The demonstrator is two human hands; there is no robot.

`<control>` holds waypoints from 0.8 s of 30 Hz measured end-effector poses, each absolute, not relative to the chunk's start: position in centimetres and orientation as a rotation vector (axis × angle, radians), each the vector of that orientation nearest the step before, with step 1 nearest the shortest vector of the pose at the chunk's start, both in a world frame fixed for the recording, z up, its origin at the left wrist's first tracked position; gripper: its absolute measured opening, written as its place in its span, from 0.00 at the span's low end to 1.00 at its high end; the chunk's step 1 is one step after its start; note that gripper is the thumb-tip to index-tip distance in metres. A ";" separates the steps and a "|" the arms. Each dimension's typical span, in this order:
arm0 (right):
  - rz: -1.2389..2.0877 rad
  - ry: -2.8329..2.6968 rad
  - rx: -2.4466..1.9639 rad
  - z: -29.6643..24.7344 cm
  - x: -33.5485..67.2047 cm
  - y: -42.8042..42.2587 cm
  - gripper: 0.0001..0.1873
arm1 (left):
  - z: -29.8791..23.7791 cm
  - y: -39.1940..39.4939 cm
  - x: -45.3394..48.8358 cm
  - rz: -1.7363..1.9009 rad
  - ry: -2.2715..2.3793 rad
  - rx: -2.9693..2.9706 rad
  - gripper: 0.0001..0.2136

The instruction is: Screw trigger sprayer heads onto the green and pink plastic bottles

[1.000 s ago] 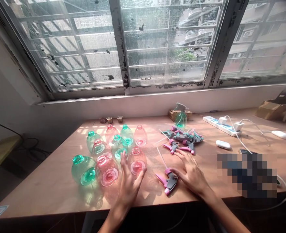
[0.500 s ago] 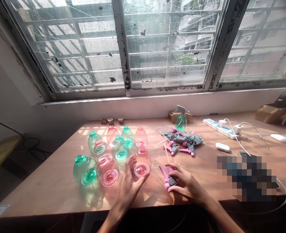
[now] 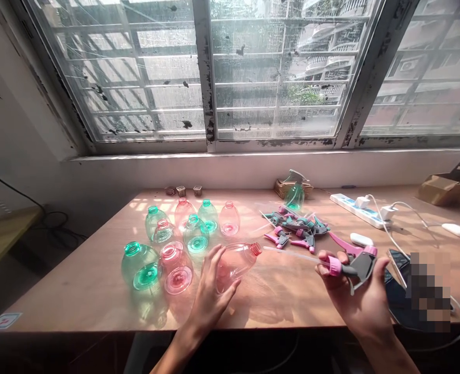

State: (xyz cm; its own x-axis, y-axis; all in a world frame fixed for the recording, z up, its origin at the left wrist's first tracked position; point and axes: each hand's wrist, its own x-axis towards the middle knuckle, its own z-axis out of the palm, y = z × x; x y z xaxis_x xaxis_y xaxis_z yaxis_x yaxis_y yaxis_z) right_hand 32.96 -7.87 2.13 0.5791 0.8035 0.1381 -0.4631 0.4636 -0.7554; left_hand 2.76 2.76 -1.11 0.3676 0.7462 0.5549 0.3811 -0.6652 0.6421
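Observation:
My left hand (image 3: 213,291) grips a clear pink spray bottle (image 3: 235,264), tilted so that its threaded mouth points right. In my right hand (image 3: 360,306) is a pink-and-grey trigger sprayer head (image 3: 356,269), turned on its side. Its thin clear dip tube (image 3: 290,253) points left, and the tube's tip is by the bottle's mouth. Whether the tip has entered the mouth I cannot tell. Left of my left hand stand several open bottles, among them a pink bottle (image 3: 175,267) and a green bottle (image 3: 140,267).
A pile of sprayer heads (image 3: 298,223) lies mid-table. Behind it a green bottle with a sprayer (image 3: 294,195) stands by a small cardboard box (image 3: 280,188). To the right are a power strip (image 3: 360,210), a white case (image 3: 361,239), cables and a phone (image 3: 399,265).
My left hand has tipped the pink bottle from upright to the right. My right hand has lifted the sprayer head off the table, moved right and turned palm up, swinging the tube towards the bottle.

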 end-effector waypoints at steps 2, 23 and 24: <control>0.879 -0.503 -0.723 1.8 32.5 -7.5 0.30 | -1.0 2.6 2.8 1.189 0.962 2.265 0.33; 1.067 -0.344 -0.724 -1.1 31.0 -5.3 0.34 | -1.3 2.7 3.1 1.007 0.868 2.462 0.36; 1.081 -0.395 -0.767 -1.3 30.7 -5.3 0.34 | -1.4 2.7 3.2 0.999 0.868 2.469 0.36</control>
State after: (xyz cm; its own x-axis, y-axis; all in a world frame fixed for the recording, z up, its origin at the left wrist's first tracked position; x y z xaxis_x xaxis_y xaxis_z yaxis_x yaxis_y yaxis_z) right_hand 30.74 -5.30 -1.32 0.4371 0.8965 -0.0720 -0.6387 0.2531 -0.7266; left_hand 3.15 2.69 -1.38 0.5662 0.6497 0.5072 0.4118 -0.7560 0.5088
